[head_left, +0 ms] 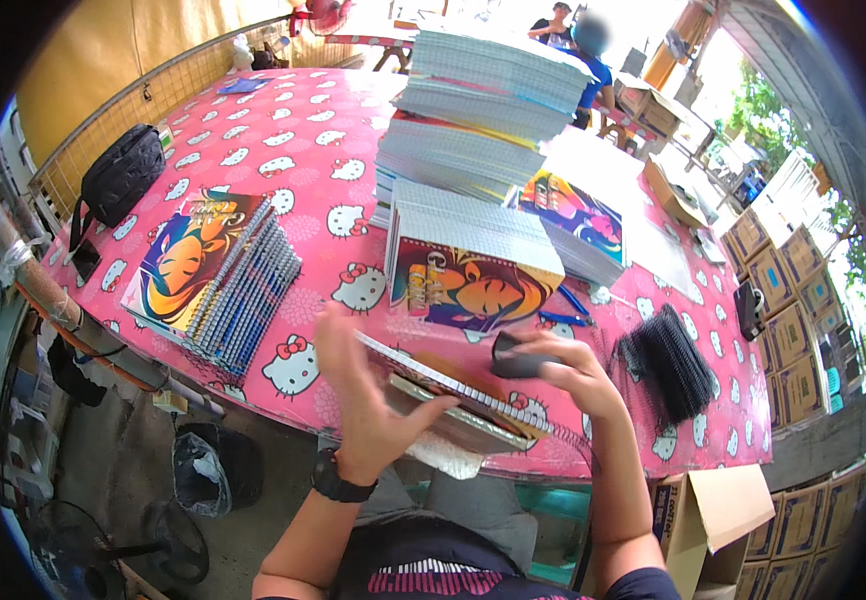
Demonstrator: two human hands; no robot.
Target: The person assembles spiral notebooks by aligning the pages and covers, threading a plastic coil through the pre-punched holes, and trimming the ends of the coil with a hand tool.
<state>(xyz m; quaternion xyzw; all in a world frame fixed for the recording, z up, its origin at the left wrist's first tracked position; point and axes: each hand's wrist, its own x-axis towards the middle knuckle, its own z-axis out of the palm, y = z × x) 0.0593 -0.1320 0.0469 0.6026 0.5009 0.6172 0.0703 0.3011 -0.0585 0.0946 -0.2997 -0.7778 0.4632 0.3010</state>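
NOTEBOOK HELD AT THE NEAR TABLE EDGE

Notebook [453,385] position: at the near edge of the table [298,405], in front of the person's torso, tilted, its right end lower than its left. A thin wire coil [565,433] projected past its right end.

Left hand [348,400]: at the left end of the notebook, partly open, with the thumb spread from the fingers and the notebook gripped between them. The fingertips were blurred. A black wristband [341,478] encircled the wrist.

Right hand [575,372]: just above the notebook's right half, fingers curled around a rounded black implement [521,357]. Motion blur obscured its exact shape; contact between implement and notebook could not be determined.

Surrounding items, relative to the notebook:
- Beyond: a stack of printed covers and sheets [473,265], with a taller sheet stack [488,110] behind.
- Beyond and slightly right: blue pens [570,305].
- Right: a bundle of black coils [668,365].
- Left: a stack of coil-bound notebooks [218,280].
- Far left: a black bag [123,175].
- Far right, past the table: brown cartons [798,350].
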